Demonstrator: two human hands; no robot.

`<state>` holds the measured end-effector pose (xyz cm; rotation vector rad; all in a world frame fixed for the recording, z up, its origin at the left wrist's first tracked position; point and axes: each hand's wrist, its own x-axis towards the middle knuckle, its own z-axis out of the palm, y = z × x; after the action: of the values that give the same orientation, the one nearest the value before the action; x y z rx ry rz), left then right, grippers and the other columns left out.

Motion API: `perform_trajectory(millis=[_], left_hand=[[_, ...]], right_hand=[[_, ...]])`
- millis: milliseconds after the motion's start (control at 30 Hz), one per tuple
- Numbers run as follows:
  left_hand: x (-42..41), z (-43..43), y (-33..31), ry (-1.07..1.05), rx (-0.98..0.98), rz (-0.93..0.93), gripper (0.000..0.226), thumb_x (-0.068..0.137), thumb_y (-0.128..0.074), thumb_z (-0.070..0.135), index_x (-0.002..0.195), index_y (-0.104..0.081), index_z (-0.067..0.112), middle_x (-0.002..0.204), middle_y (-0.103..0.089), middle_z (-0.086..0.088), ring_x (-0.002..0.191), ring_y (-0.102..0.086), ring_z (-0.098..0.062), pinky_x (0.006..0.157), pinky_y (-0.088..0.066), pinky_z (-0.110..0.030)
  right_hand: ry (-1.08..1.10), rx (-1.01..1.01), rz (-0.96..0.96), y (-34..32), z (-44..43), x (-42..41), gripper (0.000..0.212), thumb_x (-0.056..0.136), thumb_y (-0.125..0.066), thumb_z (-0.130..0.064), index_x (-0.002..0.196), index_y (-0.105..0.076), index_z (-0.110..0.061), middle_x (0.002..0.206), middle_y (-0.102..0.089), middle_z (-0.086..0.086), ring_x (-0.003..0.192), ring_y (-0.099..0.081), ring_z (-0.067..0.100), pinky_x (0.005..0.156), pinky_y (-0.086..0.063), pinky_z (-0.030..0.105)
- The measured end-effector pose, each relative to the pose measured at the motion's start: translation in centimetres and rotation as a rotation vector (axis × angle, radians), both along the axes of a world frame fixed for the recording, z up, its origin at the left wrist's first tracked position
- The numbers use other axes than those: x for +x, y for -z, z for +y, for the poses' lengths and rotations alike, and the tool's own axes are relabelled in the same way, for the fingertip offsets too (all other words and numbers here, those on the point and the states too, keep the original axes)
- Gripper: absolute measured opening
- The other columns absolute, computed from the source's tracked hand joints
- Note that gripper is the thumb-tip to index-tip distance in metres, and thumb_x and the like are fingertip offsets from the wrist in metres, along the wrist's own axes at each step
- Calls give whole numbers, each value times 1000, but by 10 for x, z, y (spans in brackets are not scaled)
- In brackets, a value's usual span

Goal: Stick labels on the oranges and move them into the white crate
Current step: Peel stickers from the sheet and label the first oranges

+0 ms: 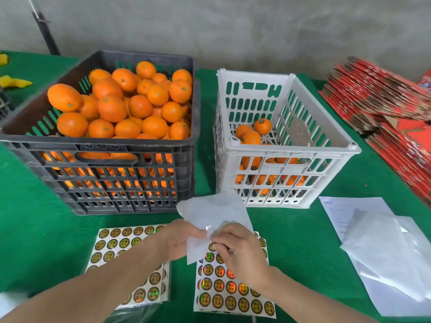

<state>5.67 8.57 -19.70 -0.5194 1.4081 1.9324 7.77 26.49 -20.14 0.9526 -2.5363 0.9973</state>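
Head view: both hands low centre, over label sheet [233, 290] lying on green bench [42, 229]. Left hand [184, 238] fingers curled, pinching white film [214, 213]. Right hand [238, 248] fingers pinching same film's lower edge, just above sheet. Film sticks up, kinda crumpled. Second sheet [121, 248] partly under left forearm. Oranges [112, 108] heaped in black crate [98, 143], back left. White crate [289, 150] beside it, a few oranges in bottom. Red cartons [384, 94] and loose papers [384, 252] off right.
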Motion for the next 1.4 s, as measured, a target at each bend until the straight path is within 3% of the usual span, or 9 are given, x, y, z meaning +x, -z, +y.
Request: perform_trajectory(millis=[133,333,500,700,833,933,1167,1267,1400], left_hand=[[-7,-6,5,44,-82,44,33,86,-53,-15,116,-60,-4,116,-65,-23,110,-61,-37,94,-49,-43],[-4,-17,3,231,-500,199,17,79,-74,11,93,-66,17,84,-74,6,81,-70,-11,65,-53,-20],[0,-29,-50,149,-1127,760,19,84,-65,42,91,-50,32,83,-61,16,75,-60,-4,61,-43,-14],[-11,-49,-155,-183,-897,1406,9,85,-59,21,77,-64,20,62,-57,16,55,-52,-2,50,-35,-6],[-84,-84,-179,-307,-1158,1221,15,91,-53,1,99,-64,8,85,-65,-2,70,-57,-3,59,-39,-9],[-151,-107,-183,-205,-1312,1012,35,88,-52,-4,122,-54,3,117,-61,-14,104,-59,-27,80,-46,-28],[-258,-116,-161,297,-1530,1096,64,79,-67,4,138,-40,5,135,-47,-18,124,-45,-32,91,-43,-37],[-283,-108,-143,518,-1617,1093,80,83,-69,9,148,-25,18,147,-31,-17,129,-39,-35,96,-42,-39],[-294,-100,-130,405,-1651,1142,69,83,-68,8,140,-33,26,138,-36,-13,114,-47,-32,86,-48,-38]], right_hand=[[-25,-89,-39,-6,-2,4,8,78,-68,-6,71,-72,-6,74,-68,0,70,-62,10,65,-54,25],[28,-142,-248,-45,-3,-16,4,84,-67,-4,82,-71,-3,78,-68,4,74,-59,13,68,-49,32],[-41,-263,-91,-125,-27,-53,11,88,-57,-12,88,-66,-6,85,-67,3,79,-56,5,68,-45,15],[-47,-244,4,-178,-76,-111,6,91,-55,-7,91,-59,-3,85,-61,3,76,-51,1,65,-40,11],[-13,-22,-73,-186,-113,-154,10,93,-51,-6,103,-53,-6,99,-58,5,90,-52,18,73,-38,23],[15,134,-173,-181,-132,-176,17,90,-47,-1,106,-46,-6,101,-55,13,92,-53,27,76,-45,39],[131,106,-144,-153,-143,-197,21,88,-45,6,104,-43,-8,89,-45,5,83,-47,21,55,-29,23],[131,83,-157,-150,-143,-199,29,91,-45,4,119,-43,-4,112,-52,11,102,-50,24,65,-27,19],[126,37,-161,-149,-141,-200,33,91,-46,3,123,-41,-5,118,-51,9,105,-50,20,72,-31,19]])
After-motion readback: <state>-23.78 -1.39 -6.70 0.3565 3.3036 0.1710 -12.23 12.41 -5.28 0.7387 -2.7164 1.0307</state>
